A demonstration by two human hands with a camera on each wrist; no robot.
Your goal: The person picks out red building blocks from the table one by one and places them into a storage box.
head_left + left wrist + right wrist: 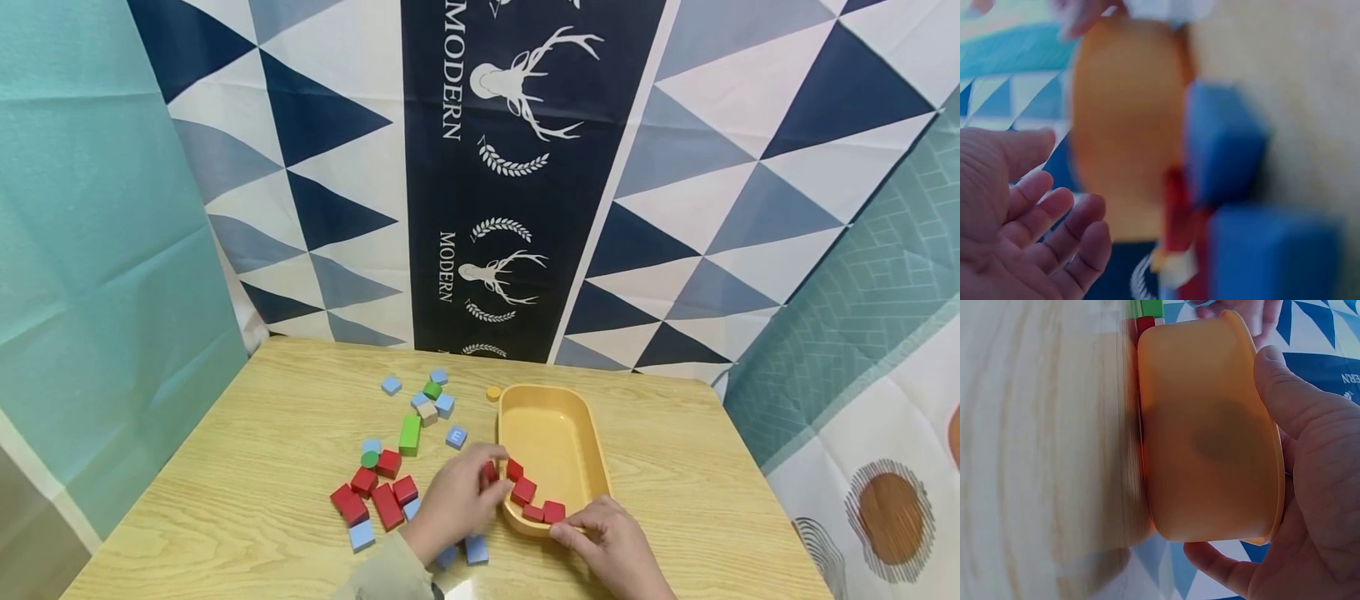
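My left hand (459, 497) is over the left rim of a yellow-orange plastic bin (592, 417). In the left wrist view its thumb and fingers are spread apart with nothing between them. Several red blocks, one a cube (523, 491), lie in the near left part of the bin. Another red block (489, 472) shows past the left fingers, just outside the rim. My right hand (611, 542) grips the bin's near right corner, thumb at the rim and fingers against the wall. Blue blocks (1225, 140) stand close beside the left hand.
Left of the bin are more red blocks (387, 506), a long green block (410, 435), a blue letter block (456, 437) and a beige block (427, 413). A small yellow piece (492, 393) sits by the bin's far left corner. Patterned cloth (517, 275) hangs behind the wooden table (675, 500).
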